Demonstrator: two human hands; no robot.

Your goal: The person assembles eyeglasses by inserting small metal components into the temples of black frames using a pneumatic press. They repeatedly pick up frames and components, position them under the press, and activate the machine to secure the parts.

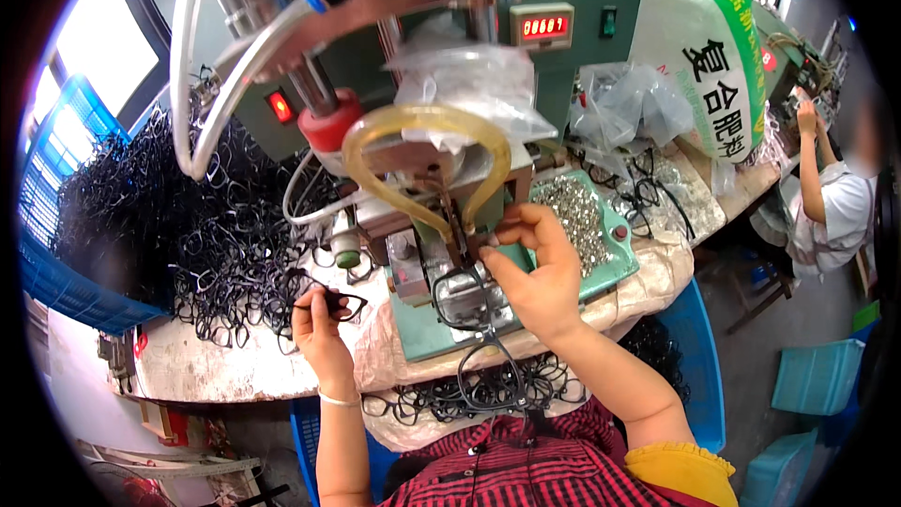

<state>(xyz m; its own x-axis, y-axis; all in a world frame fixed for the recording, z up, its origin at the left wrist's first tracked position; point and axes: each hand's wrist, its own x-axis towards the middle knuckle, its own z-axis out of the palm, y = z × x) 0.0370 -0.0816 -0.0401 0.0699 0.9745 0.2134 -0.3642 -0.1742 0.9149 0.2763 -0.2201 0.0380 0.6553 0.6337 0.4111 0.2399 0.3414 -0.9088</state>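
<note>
My left hand (324,333) is closed on a black eyeglass frame (352,306), held over the table at the left of the press. My right hand (544,272) reaches to the front of the press (404,272), thumb and forefinger pinched beside its narrow metal tool (457,225). What sits between those fingertips is too small to tell. Another black eyeglass frame (490,371) hangs down from the tool area, its upper end close to my right thumb. A green tray (615,268) of small shiny metal parts lies just beyond my right hand.
Black frames heap (235,272) at the left, beside a blue crate (84,291). More frames (413,404) lie along the front edge. A yellowish tube (361,131) loops before the press. A white-green sack (694,66) stands behind; a person (826,207) sits at the right.
</note>
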